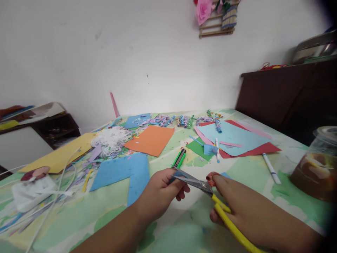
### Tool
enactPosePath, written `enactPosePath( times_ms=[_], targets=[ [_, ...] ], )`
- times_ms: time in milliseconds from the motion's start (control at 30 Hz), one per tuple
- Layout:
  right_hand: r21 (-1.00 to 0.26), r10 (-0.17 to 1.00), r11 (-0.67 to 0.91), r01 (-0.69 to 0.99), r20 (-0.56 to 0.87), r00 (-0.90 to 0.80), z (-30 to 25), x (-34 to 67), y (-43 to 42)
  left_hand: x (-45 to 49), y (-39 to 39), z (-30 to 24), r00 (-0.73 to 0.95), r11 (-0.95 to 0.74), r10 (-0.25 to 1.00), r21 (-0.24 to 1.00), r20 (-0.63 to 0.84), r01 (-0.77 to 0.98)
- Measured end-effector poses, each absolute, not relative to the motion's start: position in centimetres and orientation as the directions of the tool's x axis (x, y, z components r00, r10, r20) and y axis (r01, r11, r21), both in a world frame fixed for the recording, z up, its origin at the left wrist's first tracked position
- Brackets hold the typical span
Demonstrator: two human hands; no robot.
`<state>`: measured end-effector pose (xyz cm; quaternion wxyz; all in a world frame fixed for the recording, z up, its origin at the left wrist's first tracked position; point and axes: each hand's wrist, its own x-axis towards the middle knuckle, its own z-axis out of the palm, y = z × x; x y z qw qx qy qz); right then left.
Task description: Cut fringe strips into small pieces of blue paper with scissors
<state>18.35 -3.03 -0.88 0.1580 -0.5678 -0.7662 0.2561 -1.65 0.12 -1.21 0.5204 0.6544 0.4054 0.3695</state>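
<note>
Near the front of the table, my left hand (165, 188) is closed in a pinch on a small piece of blue paper (179, 174), mostly hidden by the fingers. The scissors (223, 207) have yellow handles, and their slightly parted metal blades lie across the left fingertips and the blue piece. My right hand (237, 200) is closed around the scissors. At its thumb and forefinger sits a small reddish curled piece (210, 177), apparently rolled paper. Just beyond the left fingers lies a green and black box cutter (180, 158).
Around the hands lie blue paper (118, 170), orange paper (152, 138), light blue paper (234, 135) and white markers (271, 168). Shredded white paper (113, 140) and curled strips (181, 121) are farther back. A cup of brown liquid (316, 172) stands right; a white cable (56, 198) crosses left.
</note>
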Motion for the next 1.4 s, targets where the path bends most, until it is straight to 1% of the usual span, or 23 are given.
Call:
enactPosePath(
  times_ms=[233,467,567,667,833,1033,1233,1400],
  targets=[
    [-0.565,0.953,0.197,0.801,-0.083,-0.293,-1.0,18.2,-3.0,-1.7,0.2,-1.0,0.395,-0.143,0.916,0.977,0.071,0.155],
    [-0.567,0.959,0.195,0.801,-0.063,-0.277,-1.4,18.1,-3.1,-1.8,0.2,-1.1,0.394,-0.181,0.913,0.971,0.107,0.155],
    [-0.565,0.958,0.209,0.798,-0.045,-0.283,-1.4,18.0,-2.9,-2.0,0.3,-1.2,0.407,-0.169,0.908,0.976,0.098,0.141],
    [-0.553,0.957,0.232,0.8,-0.015,-0.288,-1.4,18.0,-2.8,-2.2,0.5,-1.1,0.428,-0.11,0.903,0.987,0.05,0.116],
    [-0.539,0.951,0.242,0.807,-0.034,-0.308,-1.6,18.1,-2.7,-2.2,0.9,-0.7,0.473,0.066,0.878,0.997,-0.073,0.032],
    [-0.509,0.954,0.251,0.824,-0.016,-0.3,-1.7,18.2,-2.3,-2.5,1.7,-1.4,0.578,0.261,0.802,0.959,-0.151,-0.112],
    [-0.471,0.951,0.269,0.84,-0.008,-0.309,-1.5,18.5,-2.4,-3.2,1.9,-1.4,0.655,0.383,0.723,0.917,-0.22,-0.114],
    [-0.458,0.942,0.302,0.836,0.008,-0.336,-1.2,18.4,-2.4,-3.5,2.0,-1.2,0.726,0.425,0.65,0.9,-0.226,-0.101]
  ],
)
